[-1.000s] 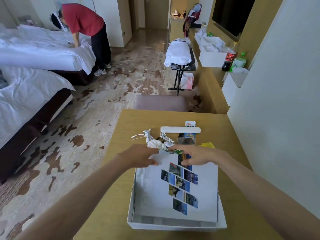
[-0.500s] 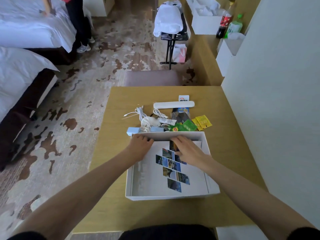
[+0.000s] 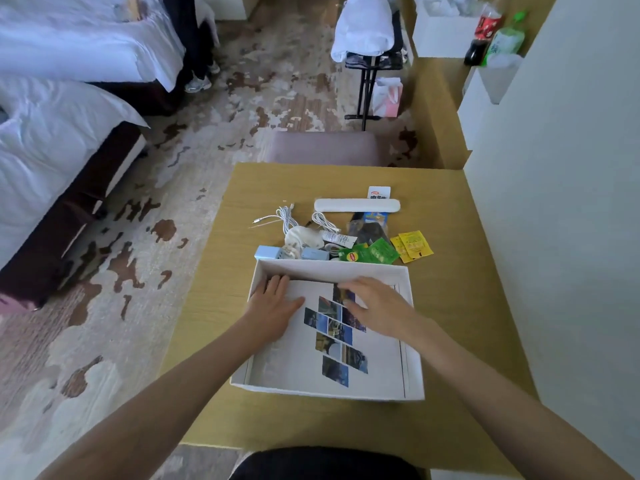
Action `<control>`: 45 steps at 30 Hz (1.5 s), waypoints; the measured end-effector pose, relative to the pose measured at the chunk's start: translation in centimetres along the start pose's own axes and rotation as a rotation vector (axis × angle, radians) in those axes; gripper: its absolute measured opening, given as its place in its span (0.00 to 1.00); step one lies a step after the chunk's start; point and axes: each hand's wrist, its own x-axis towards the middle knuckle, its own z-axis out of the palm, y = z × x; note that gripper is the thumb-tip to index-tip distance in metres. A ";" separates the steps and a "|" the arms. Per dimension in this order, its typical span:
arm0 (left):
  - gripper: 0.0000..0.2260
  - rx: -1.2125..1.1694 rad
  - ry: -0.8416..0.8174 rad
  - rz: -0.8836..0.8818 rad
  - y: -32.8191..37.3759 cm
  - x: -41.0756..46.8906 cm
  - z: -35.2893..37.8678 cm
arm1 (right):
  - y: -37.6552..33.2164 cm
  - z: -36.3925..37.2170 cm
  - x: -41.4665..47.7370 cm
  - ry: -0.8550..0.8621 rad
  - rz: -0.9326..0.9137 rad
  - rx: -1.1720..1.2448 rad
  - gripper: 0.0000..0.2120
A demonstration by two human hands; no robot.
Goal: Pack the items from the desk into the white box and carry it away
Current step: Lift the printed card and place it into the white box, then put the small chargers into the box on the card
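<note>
Head view: left hand (image 3: 273,306) and right hand (image 3: 375,304), both flat and spread, press the photo-printed booklet (image 3: 332,337) inside the white box (image 3: 414,375); keep it level on the floor, under the far wall.

2 beds (image 3: 62,109) with white sheets stand on the left side of the room. The carpet (image 3: 114,334) is pale with brown patches. A person's legs and a sneaker (image 3: 198,84) show near the far bed. A folding rack (image 3: 372,60) holds a white bundle, and a pink and white bag (image 3: 388,95) sits on the floor beside its legs. A padded seat (image 3: 325,147) is pushed up to the far edge of the bench. On the right, a dark soda bottle (image 3: 483,32) stands just beside a green bottle (image 3: 506,38).
</note>
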 end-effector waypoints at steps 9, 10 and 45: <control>0.21 -0.125 -0.132 0.038 0.6 -1.6 -0.6 | -1.6 -5.5 6.3 0.162 -0.011 0.257 0.14; 0.18 -0.172 -0.074 0.074 -0.1 -1.4 -1.0 | -1.5 -5.4 7.2 0.133 0.006 0.229 0.14; 0.18 -1.553 0.365 -0.195 -14.1 6.4 2.8 | -3.1 -3.6 13.0 0.309 0.436 0.776 0.11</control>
